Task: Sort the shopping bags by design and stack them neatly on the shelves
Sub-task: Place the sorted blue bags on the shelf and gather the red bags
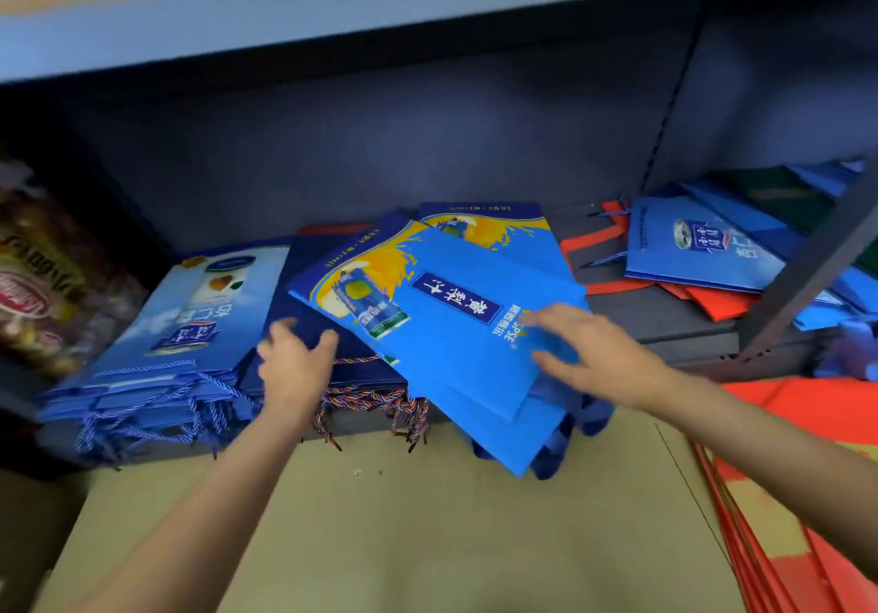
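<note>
Taking the grey shelf (674,322) as the landmark: at its far left end stands a blurred brown and red package (33,279). Next to it on the shelf lies a stack of pale-blue bags (190,322), their blue cords hanging over the front edge. Beside that stack sits a dark-blue pile (309,260), with braided cords (375,403) spilling over the shelf's edge. The left hand (294,365) rests on this pile's near edge, fingers loosely curled; whether it grips anything I cannot tell. At the shelf's middle, a bright-blue bag (456,341) with a yellow splash lies tilted across the dark pile, its lower corner jutting past the front edge. The right hand (594,351) lies flat on this bag's right side, fingers spread and straight. Toward the shelf's right end lie red bags (712,301) with more blue bags (703,246) on top. Below the shelf is brown cardboard (427,541).
</note>
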